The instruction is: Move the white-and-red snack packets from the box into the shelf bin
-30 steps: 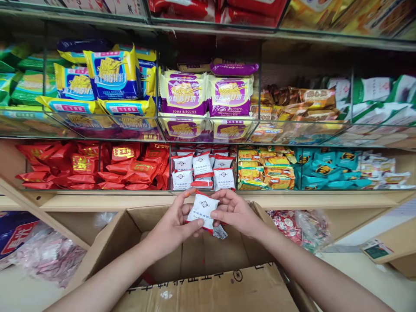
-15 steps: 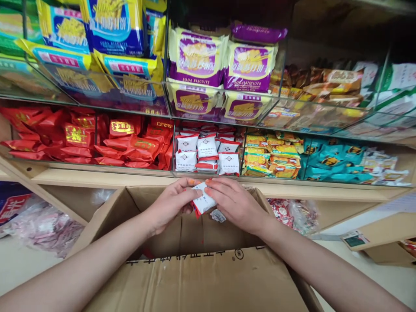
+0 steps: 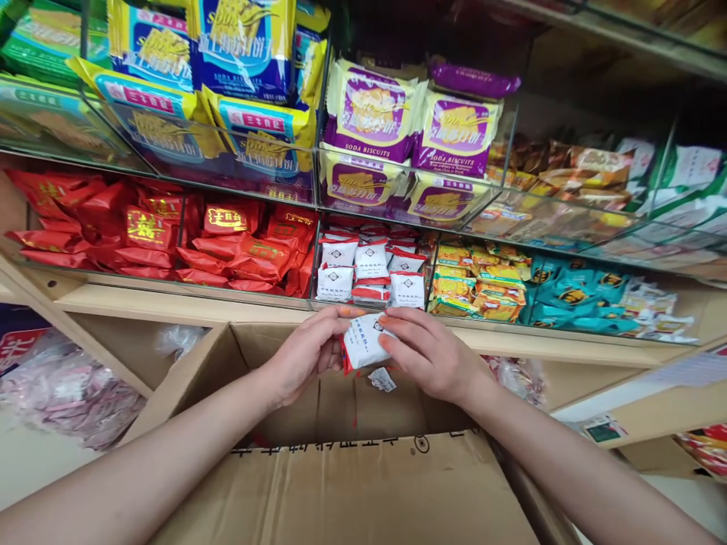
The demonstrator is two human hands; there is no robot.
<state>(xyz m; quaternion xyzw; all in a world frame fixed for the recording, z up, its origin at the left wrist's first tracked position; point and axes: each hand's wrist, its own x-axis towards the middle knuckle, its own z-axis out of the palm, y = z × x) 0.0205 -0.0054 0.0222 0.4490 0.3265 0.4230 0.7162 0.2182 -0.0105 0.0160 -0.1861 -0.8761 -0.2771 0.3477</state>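
A small white snack packet (image 3: 366,344) with red edges and dark print is held between my two hands, over the open cardboard box (image 3: 352,492). My left hand (image 3: 310,352) pinches its left side, thumb near the top face. My right hand (image 3: 435,348) grips the right side with fingers laid over the top. Whether more packets lie beneath it is hidden. Just beyond my hands, similar white-and-red packets (image 3: 371,263) stand stacked in a shelf compartment. A small printed label (image 3: 382,380) shows on the box's inner wall.
Red packets (image 3: 232,253) fill the compartments to the left; yellow (image 3: 482,280) and teal packets (image 3: 576,288) lie to the right. Above, soda biscuits (image 3: 372,106) sit behind a clear shelf front (image 3: 391,185). Plastic-wrapped goods (image 3: 71,390) rest at lower left.
The view has shifted, so the shelves sit slightly farther right and lower. The packet in my hands has turned and shows more of its printed face. Both hands remain on it.
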